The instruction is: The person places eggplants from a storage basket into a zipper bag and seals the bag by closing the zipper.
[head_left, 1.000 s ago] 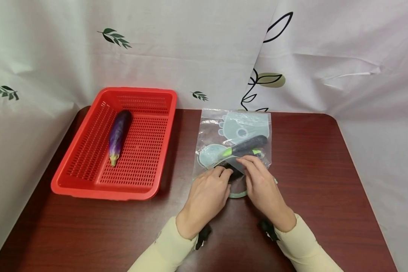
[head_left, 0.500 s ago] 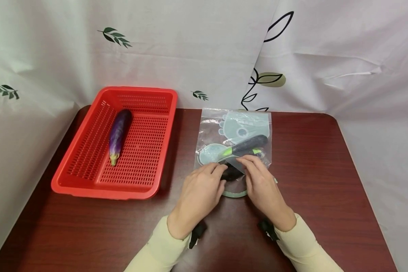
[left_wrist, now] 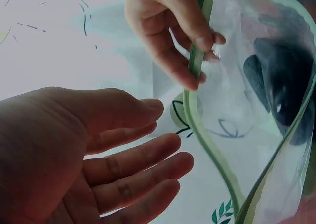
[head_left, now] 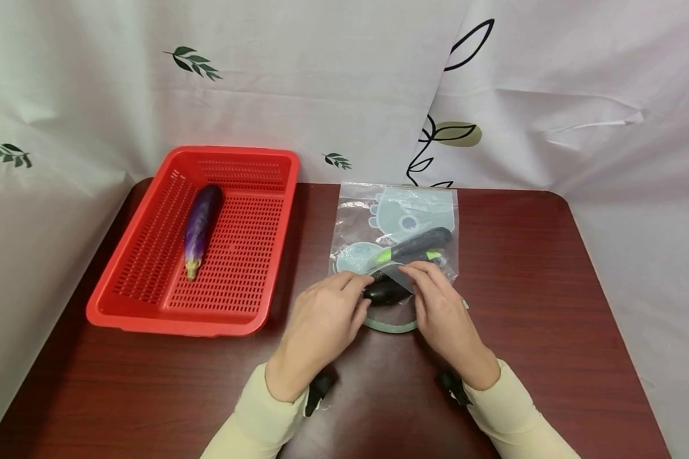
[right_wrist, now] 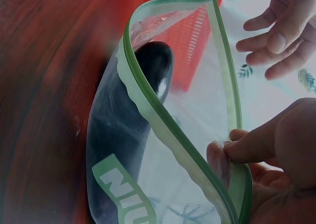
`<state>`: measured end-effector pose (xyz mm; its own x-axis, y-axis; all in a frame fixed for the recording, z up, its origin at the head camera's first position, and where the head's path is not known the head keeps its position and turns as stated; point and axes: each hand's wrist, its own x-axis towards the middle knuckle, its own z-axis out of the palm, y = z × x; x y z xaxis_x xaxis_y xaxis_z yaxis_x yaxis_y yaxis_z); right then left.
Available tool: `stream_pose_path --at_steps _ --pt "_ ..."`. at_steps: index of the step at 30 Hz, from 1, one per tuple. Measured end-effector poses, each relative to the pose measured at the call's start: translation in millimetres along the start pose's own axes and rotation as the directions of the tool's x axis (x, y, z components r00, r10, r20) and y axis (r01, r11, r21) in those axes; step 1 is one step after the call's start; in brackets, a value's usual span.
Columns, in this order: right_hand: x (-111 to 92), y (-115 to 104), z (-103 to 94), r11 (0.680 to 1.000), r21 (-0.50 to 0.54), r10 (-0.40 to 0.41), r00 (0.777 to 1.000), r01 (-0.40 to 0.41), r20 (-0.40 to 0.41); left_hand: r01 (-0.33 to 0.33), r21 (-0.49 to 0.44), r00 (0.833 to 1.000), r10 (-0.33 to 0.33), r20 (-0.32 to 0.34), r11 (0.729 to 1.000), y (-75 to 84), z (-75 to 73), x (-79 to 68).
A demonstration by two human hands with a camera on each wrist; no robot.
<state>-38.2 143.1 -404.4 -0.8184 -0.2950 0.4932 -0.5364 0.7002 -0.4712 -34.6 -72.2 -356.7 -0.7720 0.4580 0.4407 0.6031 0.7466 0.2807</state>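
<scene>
Your left hand [head_left: 318,312] is beside the mouth of the clear bag [head_left: 358,226], fingers extended and slightly spread, touching nothing; the left wrist view shows a gap between your fingertips and the bag's edge. Your right hand [head_left: 444,315] pinches the green zip strip [right_wrist: 163,112] between thumb and fingers, and the mouth gapes there. Inside the bag lie dark eggplants [head_left: 422,242], one with its shiny rounded end near the opening; you cannot tell their number for certain through the film. The bag lies on the dark red-brown table [head_left: 551,306], pale green printing on its front. Left of it, well apart from your hands, the red basket [head_left: 238,255] holds one purple eggplant [head_left: 202,223], stem end towards you. A white cloth [head_left: 264,108] with leaf prints hangs behind the table
</scene>
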Motion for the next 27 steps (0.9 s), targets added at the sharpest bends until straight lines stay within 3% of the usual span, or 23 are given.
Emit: stream_pose_path --at_steps 16,27 --pt "1 0 0.2 1.000 0.009 0.005 1.000 -0.005 0.005 0.056 0.012 0.997 -0.056 -0.057 0.998 -20.4 -23.5 -4.5" --pt "0 1 0.9 1.000 0.014 0.011 1.000 -0.011 0.002 0.119 0.004 0.993 -0.119 -0.017 0.993 -30.9 -41.5 -5.1"
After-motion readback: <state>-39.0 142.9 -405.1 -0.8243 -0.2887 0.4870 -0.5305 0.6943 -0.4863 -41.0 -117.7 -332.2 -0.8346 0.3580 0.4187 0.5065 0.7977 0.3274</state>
